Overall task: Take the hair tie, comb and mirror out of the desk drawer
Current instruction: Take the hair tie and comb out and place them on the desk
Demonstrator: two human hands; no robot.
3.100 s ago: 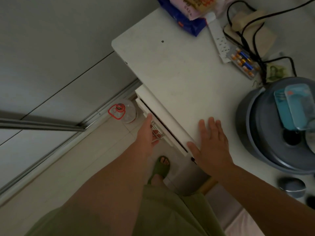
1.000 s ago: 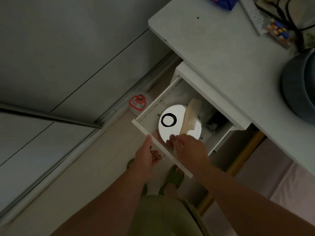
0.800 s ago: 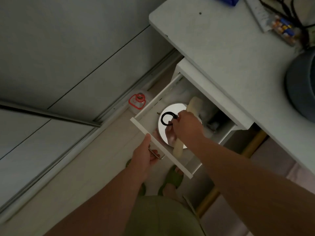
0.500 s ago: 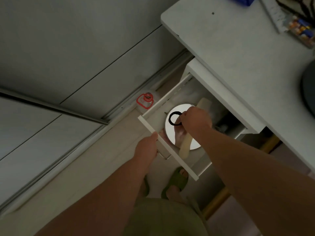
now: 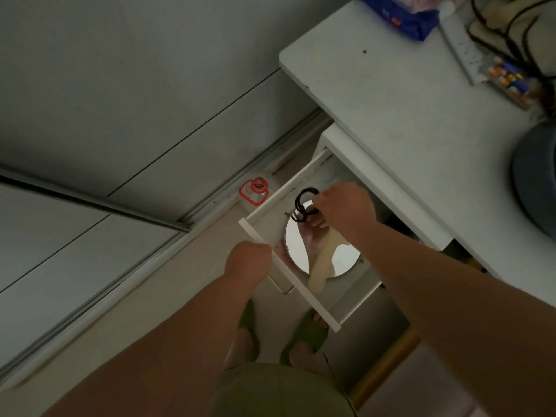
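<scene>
Head view: our left hand [image 5: 248,260] curling closed on drawer [image 5: 288,267] front edge; our right hand [image 5: 343,206] pinching black hair tie [image 5: 302,206] above round mirror [image 5: 323,251], comb [image 5: 320,272] lying across mirror inside open drawer.

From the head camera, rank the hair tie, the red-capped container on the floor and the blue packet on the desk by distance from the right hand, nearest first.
1. hair tie, held in the right hand over the drawer.
2. red-capped container, on the floor left of the drawer.
3. blue packet, far desk edge.
</scene>
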